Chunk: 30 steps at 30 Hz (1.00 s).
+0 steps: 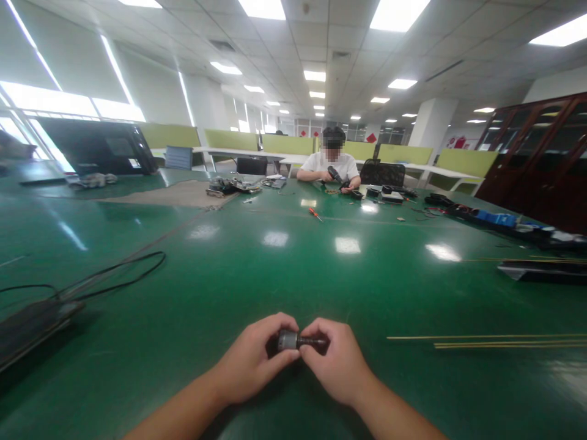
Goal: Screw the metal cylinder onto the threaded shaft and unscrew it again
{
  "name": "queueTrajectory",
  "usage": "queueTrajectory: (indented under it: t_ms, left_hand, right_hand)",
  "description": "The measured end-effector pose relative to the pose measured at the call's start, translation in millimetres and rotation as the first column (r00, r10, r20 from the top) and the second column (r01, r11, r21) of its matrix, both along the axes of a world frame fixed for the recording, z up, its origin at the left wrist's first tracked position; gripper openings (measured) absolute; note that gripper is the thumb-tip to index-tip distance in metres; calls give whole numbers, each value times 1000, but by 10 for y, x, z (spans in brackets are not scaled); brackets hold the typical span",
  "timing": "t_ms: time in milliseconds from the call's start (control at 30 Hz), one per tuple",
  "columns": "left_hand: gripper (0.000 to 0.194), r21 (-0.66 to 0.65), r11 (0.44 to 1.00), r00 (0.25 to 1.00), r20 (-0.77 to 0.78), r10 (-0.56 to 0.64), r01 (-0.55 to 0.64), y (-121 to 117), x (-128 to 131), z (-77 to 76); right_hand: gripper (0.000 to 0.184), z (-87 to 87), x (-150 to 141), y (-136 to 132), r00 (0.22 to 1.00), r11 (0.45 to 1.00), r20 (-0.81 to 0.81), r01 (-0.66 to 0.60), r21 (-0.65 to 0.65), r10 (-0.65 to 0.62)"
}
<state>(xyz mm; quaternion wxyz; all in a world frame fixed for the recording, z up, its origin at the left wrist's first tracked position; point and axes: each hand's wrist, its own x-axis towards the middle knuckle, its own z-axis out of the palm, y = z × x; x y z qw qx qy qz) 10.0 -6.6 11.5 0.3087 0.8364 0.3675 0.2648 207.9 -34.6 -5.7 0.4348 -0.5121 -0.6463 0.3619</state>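
Note:
Low in the middle of the head view, both hands meet around a small grey metal cylinder (288, 340) that looks like a small electric motor. A thin dark shaft (315, 342) points from it to the right. My left hand (254, 351) is closed round the cylinder, thumb below and fingers above. With thumb and fingers, my right hand (337, 360) pinches the shaft close to the cylinder's end. The part lies level, just above the green tabletop (238, 281). The fingers hide some of both its ends.
Thin yellow rods (495, 341) lie at right, near a black tray (541, 272). On the left are a dark flat device (36, 327) and a black cable (132, 281). A screwdriver (315, 214) lies farther off. Across the table, a person (328, 162) holds a power drill (336, 175).

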Motion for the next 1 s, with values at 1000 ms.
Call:
queueTrajectory:
  t_ms: [1000]
  left_hand:
    - [19,-8,1000,999,33,14,-14,10,-11,-9]
  right_hand:
    - [5,12,11,-7,999,999,-35,-33,-33,32]
